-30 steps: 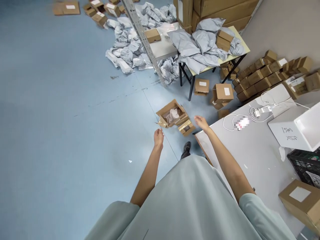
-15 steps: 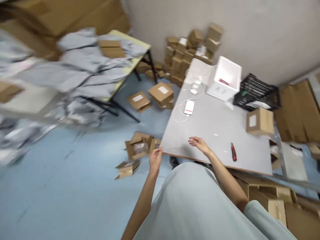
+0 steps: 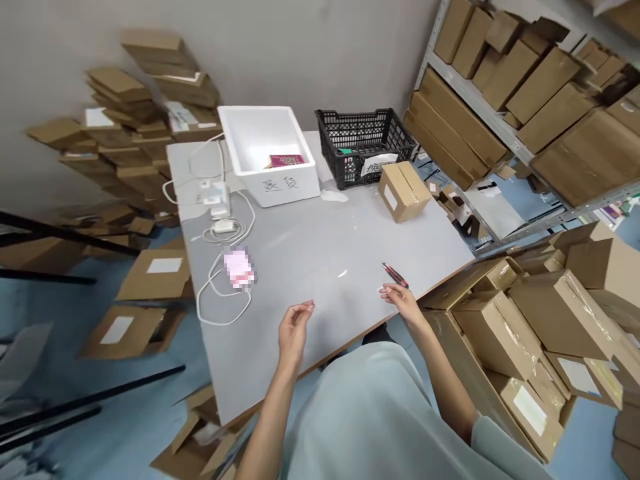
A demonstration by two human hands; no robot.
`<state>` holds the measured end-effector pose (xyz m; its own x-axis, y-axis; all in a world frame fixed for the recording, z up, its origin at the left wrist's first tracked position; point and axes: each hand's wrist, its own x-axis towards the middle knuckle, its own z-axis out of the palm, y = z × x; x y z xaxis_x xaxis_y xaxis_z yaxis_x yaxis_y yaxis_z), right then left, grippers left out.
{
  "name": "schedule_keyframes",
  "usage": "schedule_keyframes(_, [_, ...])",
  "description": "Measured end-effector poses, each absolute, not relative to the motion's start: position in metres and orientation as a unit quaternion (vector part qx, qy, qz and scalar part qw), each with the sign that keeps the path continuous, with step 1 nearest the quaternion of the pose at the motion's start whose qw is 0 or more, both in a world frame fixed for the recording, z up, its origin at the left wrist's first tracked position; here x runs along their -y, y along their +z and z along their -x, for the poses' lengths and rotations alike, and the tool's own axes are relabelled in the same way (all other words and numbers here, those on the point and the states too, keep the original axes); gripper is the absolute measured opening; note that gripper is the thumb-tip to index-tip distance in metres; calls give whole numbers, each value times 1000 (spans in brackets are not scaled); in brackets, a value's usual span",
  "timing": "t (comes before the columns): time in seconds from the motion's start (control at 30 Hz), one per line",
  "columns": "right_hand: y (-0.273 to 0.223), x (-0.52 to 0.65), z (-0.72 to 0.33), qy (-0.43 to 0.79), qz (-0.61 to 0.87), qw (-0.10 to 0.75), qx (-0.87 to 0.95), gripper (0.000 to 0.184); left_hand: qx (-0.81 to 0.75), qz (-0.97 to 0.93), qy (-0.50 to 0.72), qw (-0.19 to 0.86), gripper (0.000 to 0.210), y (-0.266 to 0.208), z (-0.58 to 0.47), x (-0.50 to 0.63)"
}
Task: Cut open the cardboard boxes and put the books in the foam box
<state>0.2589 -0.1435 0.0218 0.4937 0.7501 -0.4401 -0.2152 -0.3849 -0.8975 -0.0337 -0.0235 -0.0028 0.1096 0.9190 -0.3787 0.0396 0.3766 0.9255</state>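
My left hand (image 3: 294,328) hovers over the near edge of the grey table, its fingers loosely bent and holding nothing. Just in front of the table's right-hand near edge is my right hand (image 3: 404,303), fingers stretched out and empty. Beside its fingertips lies a red and black utility knife (image 3: 395,275) on the tabletop. A taped cardboard box (image 3: 404,192) sits farther back on the right. Between the hands, a small white scrap (image 3: 342,273) rests on the table.
A white foam box (image 3: 283,187) with a dark red packet inside and a black plastic crate (image 3: 345,170) stand at the back. White cables (image 3: 224,323) and a blurred-out phone (image 3: 239,268) lie left. Cartons (image 3: 500,333) crowd the right, beside a metal shelf (image 3: 480,90).
My view has swung right, toward the table and shelf. The left hand has left the table's corner and is over the tabletop; the right hand is now near the utility knife.
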Motion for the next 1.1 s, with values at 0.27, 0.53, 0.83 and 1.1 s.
schedule_keyframes(0.27, [16, 107, -391, 451, 670, 560, 188, 64, -542, -471, 291, 632, 30, 14, -132, 9])
schedule_keyframes(0.53, [-3, 79, -466, 466, 670, 549, 183, 59, -515, -528, 265, 621, 28, 25, -254, -8])
schedule_keyframes(0.83, [-13, 120, -460, 434, 663, 593, 142, 49, -460, -569, 198, 653, 34, 33, -281, 14])
schedule_keyframes(1.1, [-13, 251, -412, 339, 710, 610, 94, 47, -382, -578, 164, 703, 38, 38, -256, 92])
